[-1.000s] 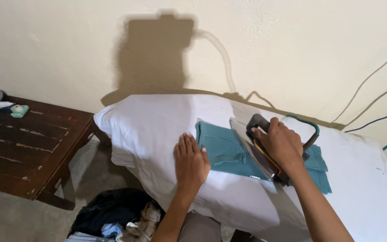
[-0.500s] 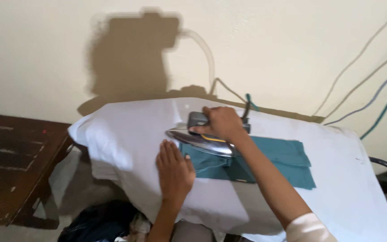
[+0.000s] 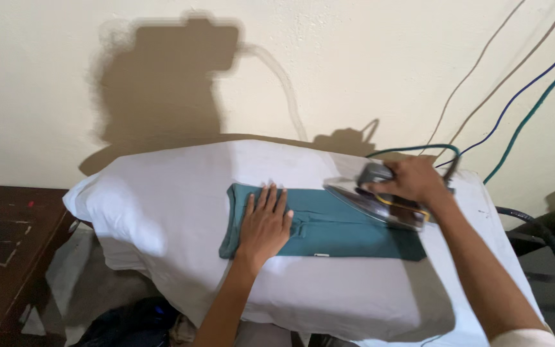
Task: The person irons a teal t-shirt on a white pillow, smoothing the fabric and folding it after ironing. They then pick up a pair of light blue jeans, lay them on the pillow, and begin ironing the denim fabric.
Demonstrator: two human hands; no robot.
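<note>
dark wooden table (image 3: 1, 257), wall cables (image 3: 521, 96), floor clothes (image 3: 130, 324)

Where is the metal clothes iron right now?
In the head view, the metal clothes iron sits on the folded teal cloth's right end, gripped by the right hand.

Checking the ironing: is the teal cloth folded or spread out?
Folded: the teal cloth lies as a narrow strip, doubled edge at its left end.

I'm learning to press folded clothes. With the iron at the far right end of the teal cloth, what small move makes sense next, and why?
Probably glide the iron leftward along the teal cloth. The right hand grips it at the cloth's right end, while the left hand lies flat on the left part, pinning it; the stretch between lies open.
</note>
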